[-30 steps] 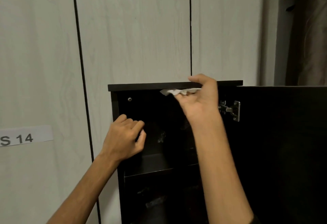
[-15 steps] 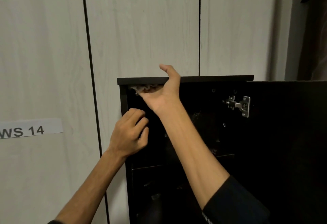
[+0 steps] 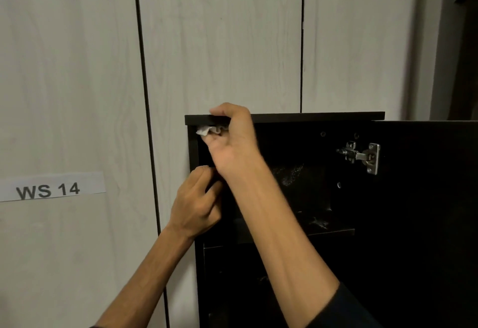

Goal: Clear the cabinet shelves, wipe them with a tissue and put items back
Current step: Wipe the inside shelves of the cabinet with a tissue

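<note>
A dark cabinet (image 3: 310, 117) stands open against a pale wood-grain wall. My right hand (image 3: 232, 141) is at the top left corner of the cabinet, thumb over the top panel's front edge, fingers shut on a crumpled white tissue (image 3: 208, 130) pressed under that panel. My left hand (image 3: 196, 203) is curled around the cabinet's left side edge just below the right hand. A shelf (image 3: 323, 232) shows inside, dim and with pale dust marks.
The open cabinet door (image 3: 434, 198) hangs to the right on a metal hinge (image 3: 362, 155). A paper label reading "WS 14" (image 3: 49, 188) is stuck on the wall at left. A dark doorway area (image 3: 463, 43) lies at the far right.
My right hand has slid the tissue leftward along the underside of the top panel, from the middle to the left corner. My left hand stays on the cabinet's left edge.
</note>
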